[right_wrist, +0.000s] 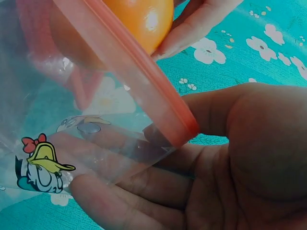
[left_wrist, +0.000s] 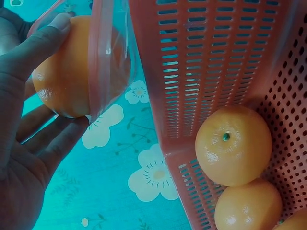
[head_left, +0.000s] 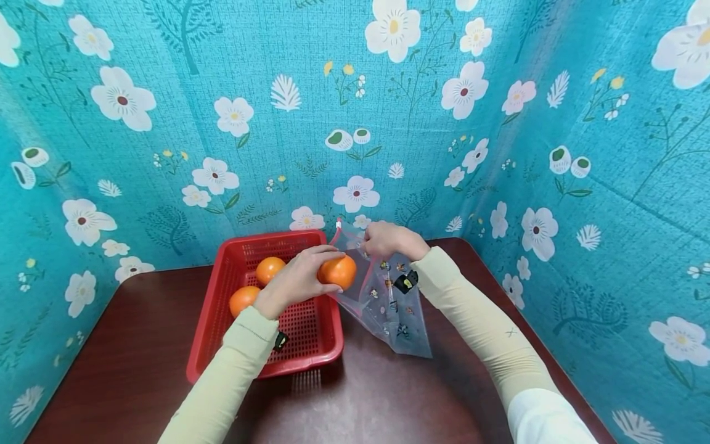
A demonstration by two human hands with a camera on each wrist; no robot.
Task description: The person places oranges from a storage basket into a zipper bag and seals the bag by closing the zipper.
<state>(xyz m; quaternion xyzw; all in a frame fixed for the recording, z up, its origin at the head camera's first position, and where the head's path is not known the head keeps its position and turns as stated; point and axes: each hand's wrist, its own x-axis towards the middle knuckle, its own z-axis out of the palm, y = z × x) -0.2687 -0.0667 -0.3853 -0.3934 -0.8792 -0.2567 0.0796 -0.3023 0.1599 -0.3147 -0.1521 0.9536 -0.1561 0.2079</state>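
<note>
My left hand point(head_left: 294, 277) grips an orange point(head_left: 339, 272) between thumb and fingers at the mouth of a clear zip bag point(head_left: 407, 336). In the left wrist view, part of that orange shows through the plastic, past the bag's pink zip strip point(left_wrist: 98, 62). My right hand point(head_left: 391, 239) pinches the rim of the bag; its thumb and fingers meet at the end of the strip in the right wrist view. Small cartoon figures, one a duck point(right_wrist: 43, 167), decorate the plastic. A red basket point(head_left: 202, 336) stands left of the bag.
Inside the basket lie more oranges, two of them point(head_left: 244, 300) visible from the head and a third point(left_wrist: 295, 221) at the corner of the left wrist view. The dark brown table point(head_left: 399, 401) meets a blue flowered cloth point(head_left: 277, 154) behind and at the sides.
</note>
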